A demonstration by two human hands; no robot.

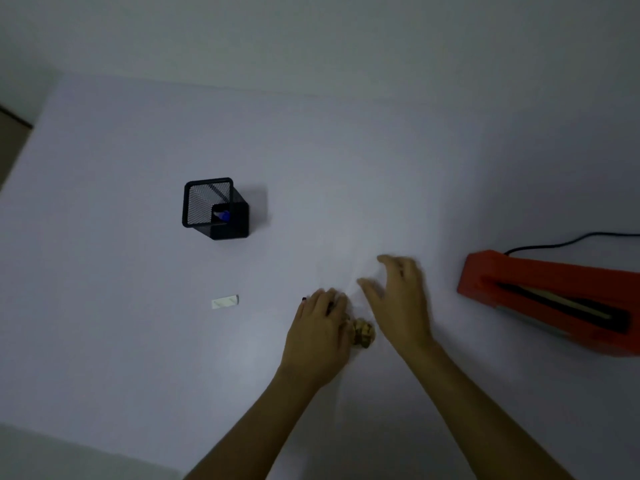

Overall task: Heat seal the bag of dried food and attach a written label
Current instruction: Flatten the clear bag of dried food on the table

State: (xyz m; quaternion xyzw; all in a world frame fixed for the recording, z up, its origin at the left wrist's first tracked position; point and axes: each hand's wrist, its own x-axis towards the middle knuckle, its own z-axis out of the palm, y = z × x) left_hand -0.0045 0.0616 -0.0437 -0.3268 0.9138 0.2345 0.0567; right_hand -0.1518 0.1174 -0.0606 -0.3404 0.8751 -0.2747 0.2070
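A clear plastic bag (346,271), barely visible against the white table, lies in the middle near me. A small brown clump of dried food (363,333) sits inside it. My left hand (320,329) rests on the bag's left side, fingers curled onto the plastic next to the food. My right hand (398,299) hovers over the bag's right part, blurred, with fingers spread and nothing in them. A small white label (225,301) lies flat on the table to the left. The orange heat sealer (540,289) stands at the right, its jaw raised.
A black mesh pen holder (214,207) with a blue pen (224,215) inside stands at the back left. The sealer's black cable (571,240) runs off to the right. The white table (138,341) meets a pale wall behind.
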